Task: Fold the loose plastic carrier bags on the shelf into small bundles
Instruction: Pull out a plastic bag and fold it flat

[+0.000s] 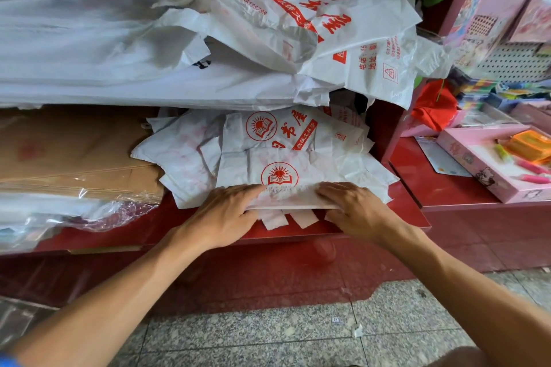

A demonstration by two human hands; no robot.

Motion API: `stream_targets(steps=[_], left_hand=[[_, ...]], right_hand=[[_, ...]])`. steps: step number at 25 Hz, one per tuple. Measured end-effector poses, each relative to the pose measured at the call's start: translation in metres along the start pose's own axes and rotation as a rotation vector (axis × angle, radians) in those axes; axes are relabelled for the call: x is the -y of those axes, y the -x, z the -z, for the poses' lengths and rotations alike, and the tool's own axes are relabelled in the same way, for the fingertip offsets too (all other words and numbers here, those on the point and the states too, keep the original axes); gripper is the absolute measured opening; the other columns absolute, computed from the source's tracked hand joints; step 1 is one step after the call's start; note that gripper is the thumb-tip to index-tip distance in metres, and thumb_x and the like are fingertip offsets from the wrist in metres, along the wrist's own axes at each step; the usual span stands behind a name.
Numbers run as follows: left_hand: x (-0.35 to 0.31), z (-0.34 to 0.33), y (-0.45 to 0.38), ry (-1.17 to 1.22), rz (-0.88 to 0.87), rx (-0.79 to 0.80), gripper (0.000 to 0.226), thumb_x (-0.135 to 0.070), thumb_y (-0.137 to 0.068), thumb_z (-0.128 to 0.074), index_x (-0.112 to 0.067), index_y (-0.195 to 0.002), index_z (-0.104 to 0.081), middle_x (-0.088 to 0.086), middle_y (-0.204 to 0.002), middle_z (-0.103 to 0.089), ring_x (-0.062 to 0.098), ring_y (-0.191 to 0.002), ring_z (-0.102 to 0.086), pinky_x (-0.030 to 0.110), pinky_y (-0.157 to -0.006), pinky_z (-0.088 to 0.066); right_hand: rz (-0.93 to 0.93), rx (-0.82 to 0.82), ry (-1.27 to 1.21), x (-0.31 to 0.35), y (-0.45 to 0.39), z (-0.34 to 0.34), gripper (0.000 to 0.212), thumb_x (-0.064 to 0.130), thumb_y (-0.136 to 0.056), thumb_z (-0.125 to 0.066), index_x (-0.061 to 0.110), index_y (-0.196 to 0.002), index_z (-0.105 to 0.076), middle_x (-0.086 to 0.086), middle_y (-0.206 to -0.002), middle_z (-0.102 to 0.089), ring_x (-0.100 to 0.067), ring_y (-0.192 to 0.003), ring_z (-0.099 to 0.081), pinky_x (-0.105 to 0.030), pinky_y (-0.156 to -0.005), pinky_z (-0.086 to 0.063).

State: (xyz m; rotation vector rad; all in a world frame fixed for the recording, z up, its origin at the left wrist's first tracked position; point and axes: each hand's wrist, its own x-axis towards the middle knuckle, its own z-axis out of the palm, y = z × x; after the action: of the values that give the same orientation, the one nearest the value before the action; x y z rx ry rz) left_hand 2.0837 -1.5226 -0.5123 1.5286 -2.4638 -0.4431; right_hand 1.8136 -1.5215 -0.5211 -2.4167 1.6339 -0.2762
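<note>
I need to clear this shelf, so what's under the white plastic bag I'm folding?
Under the white plastic bag with the red book logo, more white bags lie on the red shelf. Anything beneath the pile is covered.

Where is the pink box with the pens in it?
In the head view, the pink box sits far right on the red counter, beside the shelf where both hands press a carrier bag.
</note>
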Motion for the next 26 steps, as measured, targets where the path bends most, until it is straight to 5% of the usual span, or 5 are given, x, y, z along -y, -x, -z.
stream_targets(steps=[6,9,16,20,26], left_hand=[[0.025,0.021,0.004,0.215,0.186,-0.128,0.045,-0.001,-0.088,-0.054,-0.028,-0.122,-0.066,-0.006,-0.120,-0.067,0.010,-0.108,-0.062,0.018,-0.087,-0.046],[0.032,0.028,0.005,0.448,0.286,-0.276,0.023,-0.008,-0.087,-0.066,-0.031,-0.086,-0.072,-0.005,-0.074,-0.071,0.012,-0.067,-0.063,0.025,-0.063,-0.045],[0.027,0.023,0.008,0.582,0.429,-0.167,0.022,-0.007,-0.083,-0.072,-0.027,-0.091,-0.069,-0.004,-0.077,-0.075,0.009,-0.077,-0.070,0.028,-0.078,-0.051],[0.023,0.019,0.006,0.645,0.439,-0.119,0.036,-0.012,-0.082,-0.075,-0.020,-0.116,-0.064,-0.003,-0.080,-0.075,0.008,-0.077,-0.070,0.021,-0.072,-0.049],[0.028,0.008,0.001,0.408,0.493,-0.129,0.054,-0.024,-0.081,-0.073,-0.025,-0.129,-0.051,-0.010,-0.078,-0.073,0.014,-0.084,-0.068,0.039,-0.088,-0.053]], right_hand=[[-0.165,-0.209,-0.382,-0.014,0.000,0.009,0.020,0.014,-0.097,-0.053,0.012,-0.081,-0.066,0.005,-0.062,-0.056,-0.004,-0.052,-0.045,-0.033,-0.055,-0.035],[-0.248,-0.327,-0.616,-0.015,0.000,0.016,0.027,0.022,-0.097,-0.056,0.000,-0.084,-0.067,-0.003,-0.063,-0.061,-0.015,-0.054,-0.046,-0.033,-0.049,-0.038],[-0.526,-0.241,-0.677,-0.016,-0.004,0.014,0.016,0.024,-0.087,-0.068,0.009,-0.081,-0.069,-0.005,-0.079,-0.069,-0.024,-0.069,-0.059,-0.031,-0.064,-0.043],[-0.554,-0.212,-0.514,-0.017,-0.004,0.018,0.037,0.015,-0.086,-0.065,0.013,-0.056,-0.044,0.002,-0.052,-0.040,-0.016,-0.049,-0.035,-0.029,-0.049,-0.024],[-0.601,-0.187,-0.207,-0.022,-0.002,0.012,0.017,0.025,-0.085,-0.065,0.010,-0.077,-0.064,-0.004,-0.072,-0.062,-0.025,-0.066,-0.059,-0.028,-0.054,-0.038]])
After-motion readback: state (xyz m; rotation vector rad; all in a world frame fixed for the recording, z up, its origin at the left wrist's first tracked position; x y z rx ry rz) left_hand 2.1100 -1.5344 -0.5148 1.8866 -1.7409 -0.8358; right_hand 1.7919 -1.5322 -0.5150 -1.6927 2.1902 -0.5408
